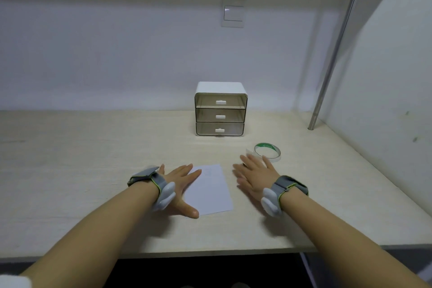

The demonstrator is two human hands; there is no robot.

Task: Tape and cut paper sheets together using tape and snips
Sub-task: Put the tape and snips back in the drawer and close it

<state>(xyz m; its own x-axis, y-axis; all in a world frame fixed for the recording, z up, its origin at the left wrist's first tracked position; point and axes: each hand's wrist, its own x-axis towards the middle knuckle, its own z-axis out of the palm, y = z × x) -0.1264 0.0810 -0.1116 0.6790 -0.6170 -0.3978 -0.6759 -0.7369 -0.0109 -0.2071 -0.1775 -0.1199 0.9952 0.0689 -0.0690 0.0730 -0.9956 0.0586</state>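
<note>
Frankly, we found no snips, and motion blurred our right hand (256,176) beside the tape roll (268,152). Both grips lay spread; our left hand (181,184) pressed the paper sheet (210,188) onto the bench (93,159).

white paper sheet (210,190) flat, tape roll (267,152) beside

Head view, down onto desk (93,147).

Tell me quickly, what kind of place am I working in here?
Probably a study desk alcove in a home or dorm: a pale wooden desk under a shelf, a small three-drawer organizer against the wall, and a light switch above it.
</note>
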